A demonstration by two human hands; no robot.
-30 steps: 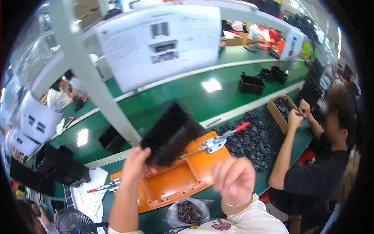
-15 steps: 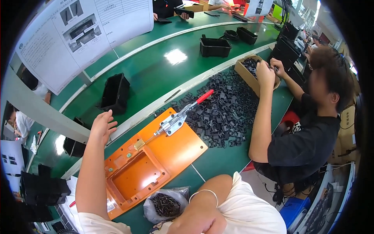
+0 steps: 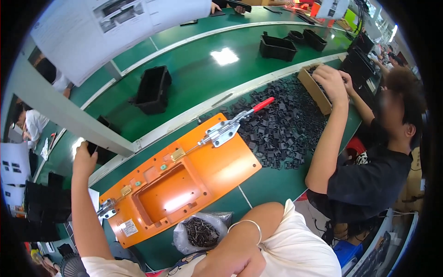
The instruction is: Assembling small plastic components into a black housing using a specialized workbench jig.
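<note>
My left hand (image 3: pixel 85 159) reaches far left to the belt's edge, its fingers curled over the rim of a black plastic box (image 3: pixel 102 154) half hidden behind a grey post. My right hand (image 3: pixel 247 267) rests low by my lap with fingers curled and nothing visible in it; a thin bracelet sits on its wrist. Between my arms lies an orange fixture plate (image 3: pixel 184 180) with a recessed pocket and a toggle clamp (image 3: pixel 226 131) with a red handle. A clear bag of small dark screws (image 3: pixel 199 231) lies at the plate's near edge.
A heap of small black plastic parts (image 3: pixel 277 124) covers the bench to the right. A person in a black shirt (image 3: pixel 369 180) has both hands in a cardboard box (image 3: pixel 314 90). Black boxes (image 3: pixel 152 90) ride the green conveyor (image 3: pixel 207 69). A paper sheet hangs overhead.
My left hand let go of the black box it carried, now standing on the belt, and moved left to another box. My right hand dropped to my lap. The view swung right.
</note>
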